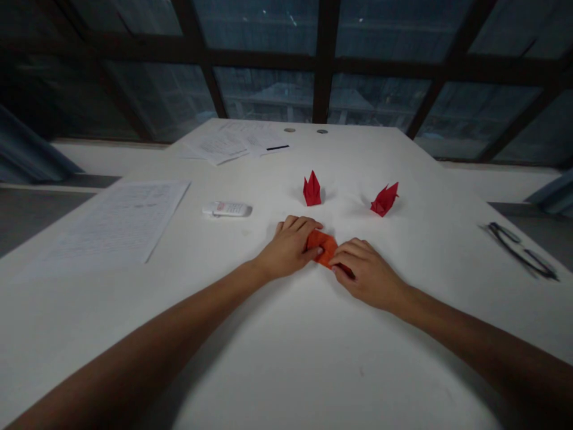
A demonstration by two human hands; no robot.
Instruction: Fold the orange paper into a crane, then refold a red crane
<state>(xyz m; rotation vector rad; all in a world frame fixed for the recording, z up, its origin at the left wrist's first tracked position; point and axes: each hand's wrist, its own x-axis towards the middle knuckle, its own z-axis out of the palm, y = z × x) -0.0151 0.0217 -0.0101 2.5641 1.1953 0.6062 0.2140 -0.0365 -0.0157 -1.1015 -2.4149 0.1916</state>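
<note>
A small folded piece of orange paper (pixel 326 243) lies on the white table between my two hands. My left hand (pixel 293 246) grips its left side, with the thumb on top and the fingers along the far edge. At its lower right corner, my right hand (pixel 367 272) pinches the paper between thumb and fingers, covering part of it. Just beyond my hands stands a folded red paper figure (pixel 312 190). A second red paper figure (pixel 385 199), shaped like a bird, sits farther right and leans to one side.
On the left are a white bottle (pixel 227 209) lying down and a written sheet (pixel 129 218). More papers (pixel 228 142) with a dark strip (pixel 278 147) lie at the back left. Black glasses (pixel 521 251) rest near the right edge. Windows (pixel 268 89) rise behind the table (pixel 286 358).
</note>
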